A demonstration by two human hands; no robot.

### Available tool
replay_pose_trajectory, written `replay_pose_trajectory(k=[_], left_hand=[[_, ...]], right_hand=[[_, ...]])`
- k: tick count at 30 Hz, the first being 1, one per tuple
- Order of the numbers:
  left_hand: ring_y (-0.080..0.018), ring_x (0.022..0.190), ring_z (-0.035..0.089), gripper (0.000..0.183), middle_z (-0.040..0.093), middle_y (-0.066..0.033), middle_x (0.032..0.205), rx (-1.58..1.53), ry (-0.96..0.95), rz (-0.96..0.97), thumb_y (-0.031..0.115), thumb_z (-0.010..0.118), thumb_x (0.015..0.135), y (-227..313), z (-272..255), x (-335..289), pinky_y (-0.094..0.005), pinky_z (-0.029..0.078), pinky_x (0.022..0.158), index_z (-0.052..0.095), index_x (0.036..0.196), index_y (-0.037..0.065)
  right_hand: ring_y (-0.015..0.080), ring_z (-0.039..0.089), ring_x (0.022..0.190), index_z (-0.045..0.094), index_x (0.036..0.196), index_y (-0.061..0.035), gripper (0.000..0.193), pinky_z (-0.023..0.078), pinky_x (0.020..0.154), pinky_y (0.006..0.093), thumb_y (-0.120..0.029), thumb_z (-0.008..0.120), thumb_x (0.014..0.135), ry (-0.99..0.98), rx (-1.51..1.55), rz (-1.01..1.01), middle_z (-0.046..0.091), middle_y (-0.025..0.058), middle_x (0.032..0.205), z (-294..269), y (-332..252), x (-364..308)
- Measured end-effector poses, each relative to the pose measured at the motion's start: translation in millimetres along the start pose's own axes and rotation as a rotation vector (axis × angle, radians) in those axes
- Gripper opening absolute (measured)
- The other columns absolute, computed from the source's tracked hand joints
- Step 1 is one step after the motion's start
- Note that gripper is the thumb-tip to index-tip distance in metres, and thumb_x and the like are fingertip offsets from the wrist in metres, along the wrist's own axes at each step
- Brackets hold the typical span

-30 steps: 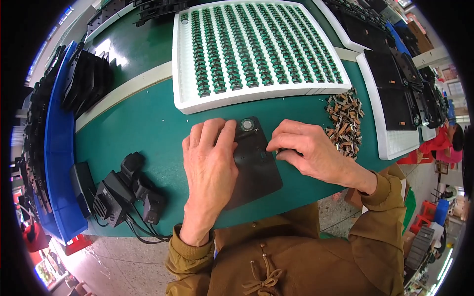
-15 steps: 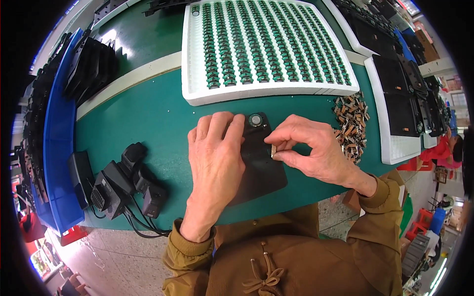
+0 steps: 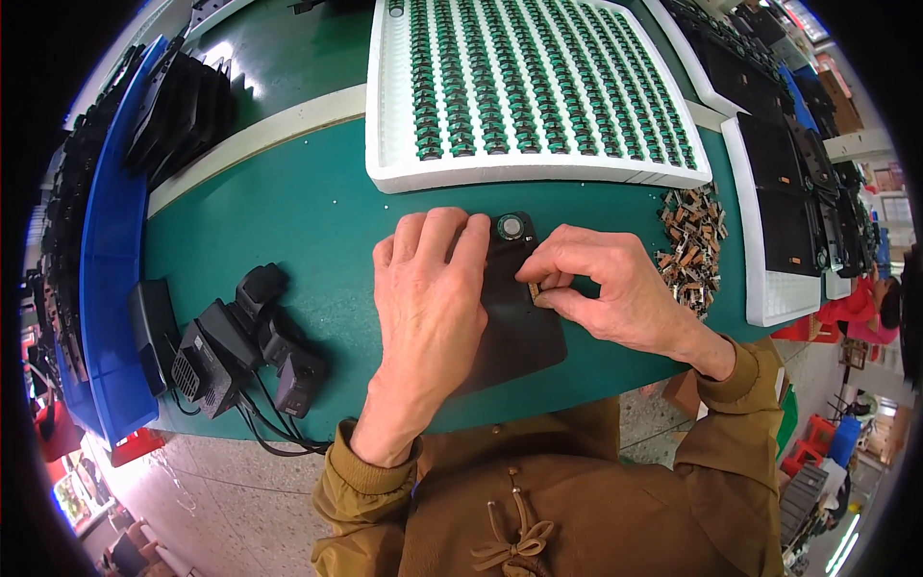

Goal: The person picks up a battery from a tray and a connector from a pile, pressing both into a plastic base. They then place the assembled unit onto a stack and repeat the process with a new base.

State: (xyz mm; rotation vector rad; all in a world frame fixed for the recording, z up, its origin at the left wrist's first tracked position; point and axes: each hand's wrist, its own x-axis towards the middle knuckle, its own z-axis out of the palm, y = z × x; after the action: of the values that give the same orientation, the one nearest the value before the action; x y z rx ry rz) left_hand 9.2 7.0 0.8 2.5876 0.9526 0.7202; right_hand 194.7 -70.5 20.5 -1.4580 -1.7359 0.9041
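Observation:
A flat black plastic panel lies on the green worktop between my hands. At its far end sits a round silver part with a green rim. My left hand has its fingers bent together over the panel's left side, gripping it. The thumb is hidden. At the right edge, my right hand pinches a small tan-and-metal connector piece between thumb and forefinger. The fingertips cover most of that piece, and whether it touches the panel I cannot tell.
A white foam tray with rows of small green boards stands beyond my hands. Loose connector pieces are heaped at right, beside another foam tray of black panels. Black devices with cables and a blue bin are at left.
The view has shifted slightly, so most things sit a little differently in the picture. Both hands keep nearly the same grips, and less of the small piece shows between my right fingertips.

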Motion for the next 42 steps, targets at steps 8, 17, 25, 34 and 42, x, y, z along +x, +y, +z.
replay_pose_trajectory(k=[8, 17, 25, 34, 42], left_hand=[[-0.0278, 0.102, 0.053, 0.058, 0.056, -0.0075, 0.106, 0.007, -0.006, 0.008, -0.005, 0.072, 0.055, 2.5, 1.1, -1.9, -0.0410, 0.042, 0.086, 0.062, 0.112, 0.002], [-0.0280, 0.103, 0.053, 0.056, 0.057, -0.0080, 0.108, 0.007, -0.003, 0.006, -0.007, 0.069, 0.058, 0.6, -0.2, -1.3, -0.0409, 0.042, 0.086, 0.061, 0.113, 0.002], [-0.0329, 0.100, 0.057, 0.040, 0.062, -0.0122, 0.107, -0.063, 0.056, -0.032, -0.008, 0.066, 0.073, 2.6, -12.9, 5.4, -0.0409, 0.047, 0.086, 0.065, 0.112, 0.001], [-0.0358, 0.099, 0.056, 0.036, 0.061, -0.0179, 0.106, -0.150, 0.030, 0.003, -0.007, 0.062, 0.078, 12.1, -10.5, -6.4, -0.0428, 0.046, 0.089, 0.064, 0.113, -0.004], [-0.0330, 0.102, 0.060, 0.047, 0.063, -0.0164, 0.112, -0.261, 0.033, 0.072, -0.009, 0.067, 0.077, 31.1, -9.0, 3.8, -0.0372, 0.048, 0.091, 0.064, 0.122, 0.001]], right_hand=[[0.0198, 0.069, 0.076, 0.068, 0.096, 0.0012, 0.021, 0.055, 0.067, 0.0284, 0.011, 0.067, 0.077, 0.086, 0.008, 0.014, 0.067, 0.0101, 0.089, 6.0, 0.9, -9.5], [0.0186, 0.068, 0.076, 0.068, 0.098, 0.0003, 0.023, 0.055, 0.065, 0.0286, 0.010, 0.068, 0.077, 0.102, -0.003, -0.027, 0.066, 0.0085, 0.091, 6.9, -1.5, -8.9], [0.0139, 0.065, 0.073, 0.061, 0.115, 0.0024, 0.036, 0.053, 0.062, 0.0270, 0.000, 0.071, 0.081, 0.135, 0.170, 0.359, 0.067, 0.0092, 0.090, -5.4, -22.2, -14.2], [0.0127, 0.063, 0.068, 0.054, 0.118, 0.0083, 0.037, 0.052, 0.063, 0.0255, -0.006, 0.066, 0.086, 0.014, 0.723, 0.450, 0.068, 0.0110, 0.082, 2.7, -2.4, -47.7], [0.0114, 0.062, 0.069, 0.055, 0.118, 0.0081, 0.035, 0.050, 0.063, 0.0246, -0.005, 0.065, 0.088, 0.134, 0.800, 0.483, 0.067, 0.0092, 0.082, -8.4, -11.0, -76.9]])
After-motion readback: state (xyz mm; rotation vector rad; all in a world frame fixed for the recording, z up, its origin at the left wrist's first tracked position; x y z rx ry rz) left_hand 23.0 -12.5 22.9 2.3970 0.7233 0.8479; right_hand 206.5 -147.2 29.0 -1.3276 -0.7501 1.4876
